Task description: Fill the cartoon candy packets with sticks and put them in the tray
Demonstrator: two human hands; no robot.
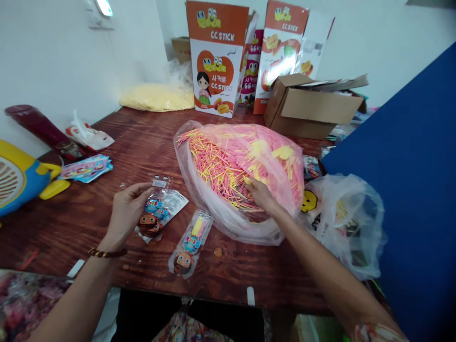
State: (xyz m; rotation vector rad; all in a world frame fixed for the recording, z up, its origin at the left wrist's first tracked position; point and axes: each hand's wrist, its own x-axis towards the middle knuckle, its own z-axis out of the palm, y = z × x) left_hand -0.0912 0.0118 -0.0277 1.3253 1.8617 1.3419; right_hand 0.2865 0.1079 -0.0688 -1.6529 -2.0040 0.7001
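Observation:
My left hand [127, 209], with a braided bracelet at the wrist, pinches the upper edge of a clear printed packet [154, 211] with a brown cartoon face at its lower end. That packet lies over several more on the wood table. Inside the mouth of a large clear plastic bag [228, 232] is my right hand [261, 194], its fingers closed on a few yellow sticks [247, 181]. Pink and yellow thin sticks [213, 164] fill this bag in a loose heap. Between my hands lies another packet [192, 242], with pink and yellow sticks showing through its top.
Tall printed cartons [217, 57] and an open cardboard box [309, 107] stand at the back. A thin plastic bag [351, 223] sits at the right beside a blue panel [402, 166]. On the left are a blue-and-yellow fan [21, 178], printed cards [87, 167] and a tissue pack [90, 137].

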